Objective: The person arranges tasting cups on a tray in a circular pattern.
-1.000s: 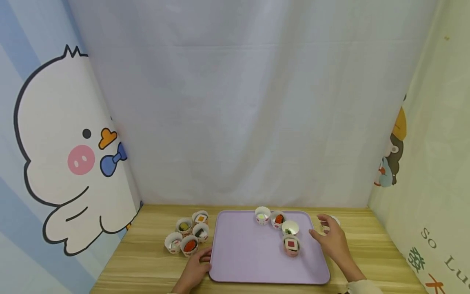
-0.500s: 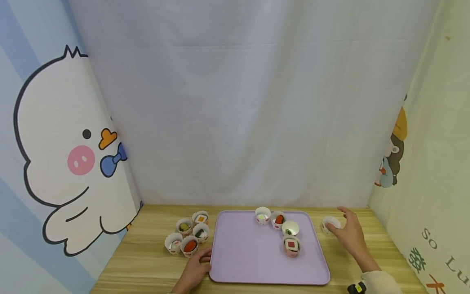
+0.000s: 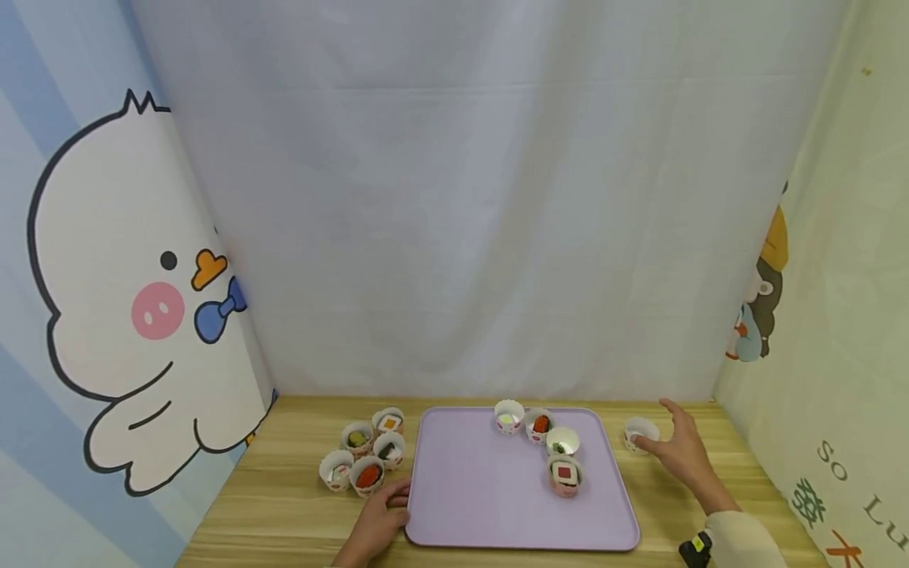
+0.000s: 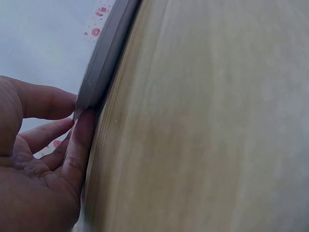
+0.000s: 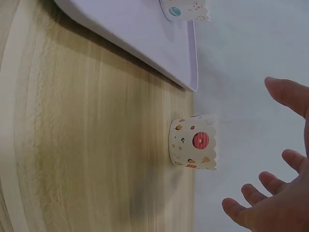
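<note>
Near the right side of the table, my right hand (image 3: 682, 450) is spread beside a white paper cup (image 3: 641, 435). Its thumb overlaps the cup's side in the head view. The right wrist view has that cup (image 5: 194, 142), patterned with small prints and a scalloped rim, with gaps between it and the spread fingers (image 5: 234, 209). My left hand (image 3: 376, 521) rests its fingertips against the left edge of the lilac tray (image 3: 469, 505). In the left wrist view, thumb and fingers (image 4: 79, 140) touch the tray's rim (image 4: 104, 58).
On the tray's right half stand several paper cups, one (image 3: 564, 475) with a square sushi-like piece, another (image 3: 540, 426) with something red-orange. Left of the tray, several filled cups (image 3: 367, 475) sit clustered on the wooden table (image 3: 270, 505). A pale curtain (image 3: 454, 237) hangs behind.
My right hand has moved rightward from over the tray's right edge, uncovering the cup there, and now stays at that cup's right side. The left hand has kept its place.
</note>
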A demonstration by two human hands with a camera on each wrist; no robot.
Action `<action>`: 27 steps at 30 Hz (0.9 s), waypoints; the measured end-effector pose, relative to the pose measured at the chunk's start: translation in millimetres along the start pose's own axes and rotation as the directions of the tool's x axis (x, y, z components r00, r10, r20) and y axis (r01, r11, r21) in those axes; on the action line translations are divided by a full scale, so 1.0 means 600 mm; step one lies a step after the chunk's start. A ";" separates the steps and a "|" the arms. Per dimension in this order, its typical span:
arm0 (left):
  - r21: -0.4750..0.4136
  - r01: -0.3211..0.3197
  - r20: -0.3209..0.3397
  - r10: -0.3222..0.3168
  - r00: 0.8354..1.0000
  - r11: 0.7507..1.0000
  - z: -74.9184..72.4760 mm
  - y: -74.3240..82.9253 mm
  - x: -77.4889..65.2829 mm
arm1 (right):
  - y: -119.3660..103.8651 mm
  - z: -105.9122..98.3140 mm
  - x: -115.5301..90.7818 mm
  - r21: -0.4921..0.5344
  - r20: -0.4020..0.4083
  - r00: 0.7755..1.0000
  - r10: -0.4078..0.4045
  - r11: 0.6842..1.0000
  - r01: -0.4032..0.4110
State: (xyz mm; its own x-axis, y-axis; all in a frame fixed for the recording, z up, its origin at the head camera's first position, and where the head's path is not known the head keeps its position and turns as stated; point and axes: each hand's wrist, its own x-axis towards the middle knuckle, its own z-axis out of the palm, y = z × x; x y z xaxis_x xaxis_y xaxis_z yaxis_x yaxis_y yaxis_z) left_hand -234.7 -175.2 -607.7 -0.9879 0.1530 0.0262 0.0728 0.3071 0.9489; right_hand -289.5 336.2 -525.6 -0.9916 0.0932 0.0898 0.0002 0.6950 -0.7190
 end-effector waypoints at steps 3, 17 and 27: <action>0.002 0.003 0.002 -0.003 1.000 1.000 0.000 0.000 0.000 | 0.006 0.007 0.006 -0.003 0.008 1.000 0.010 1.000 -0.010; 0.010 0.017 0.019 -0.018 1.000 1.000 -0.005 -0.001 0.003 | 0.039 0.037 0.032 0.098 0.006 0.999 0.038 0.994 -0.038; 0.010 0.011 0.019 -0.011 1.000 1.000 -0.002 -0.002 0.002 | 0.055 0.053 0.040 0.241 0.050 0.990 0.129 0.961 -0.138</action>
State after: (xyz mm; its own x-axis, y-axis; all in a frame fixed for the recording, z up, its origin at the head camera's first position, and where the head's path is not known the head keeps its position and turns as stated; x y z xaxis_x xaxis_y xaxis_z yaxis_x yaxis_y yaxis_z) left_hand -236.4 -176.7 -608.3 -0.9858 0.1675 0.0097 0.0634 0.3179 0.9460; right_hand -317.5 338.9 -569.0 -0.9885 0.1463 -0.0388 0.1056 0.4829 -0.8693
